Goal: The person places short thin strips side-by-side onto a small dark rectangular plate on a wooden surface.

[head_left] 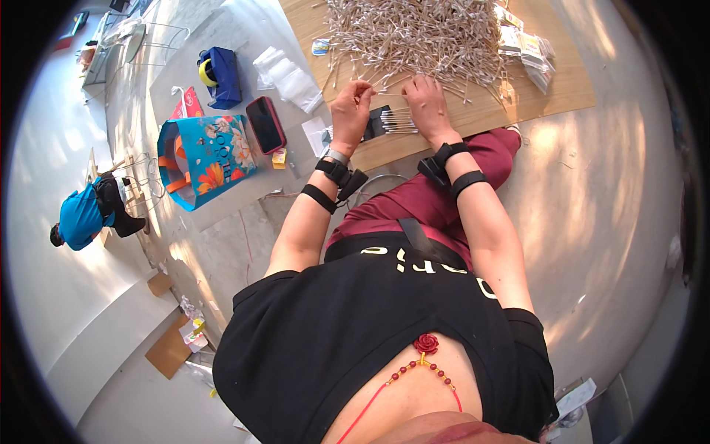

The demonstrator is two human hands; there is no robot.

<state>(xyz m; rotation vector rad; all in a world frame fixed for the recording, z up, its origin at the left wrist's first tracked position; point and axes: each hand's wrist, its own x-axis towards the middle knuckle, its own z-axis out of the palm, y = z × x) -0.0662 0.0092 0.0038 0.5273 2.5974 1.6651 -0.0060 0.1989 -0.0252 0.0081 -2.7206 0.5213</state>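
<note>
A large heap of cotton swabs (414, 37) covers the far part of the wooden table. At its near edge my left hand (350, 111) is closed, thumb and fingertips pinched on a thin cotton swab. That swab stretches across the gap toward my right hand (427, 105), whose fingers are curled together at its other end; their tips are partly hidden. Between my wrists lies a neat row of cotton swabs (400, 121), side by side, with one end by a dark flat piece (376, 124). My left hand partly covers that piece.
Packed clear bags (534, 55) lie right of the heap. To the left are a phone (265, 124), a floral blue bag (211, 155), a blue tape dispenser (220, 78), white plastic bags (287, 78) and a small yellow box (279, 158). Another person (85, 214) bends over far left.
</note>
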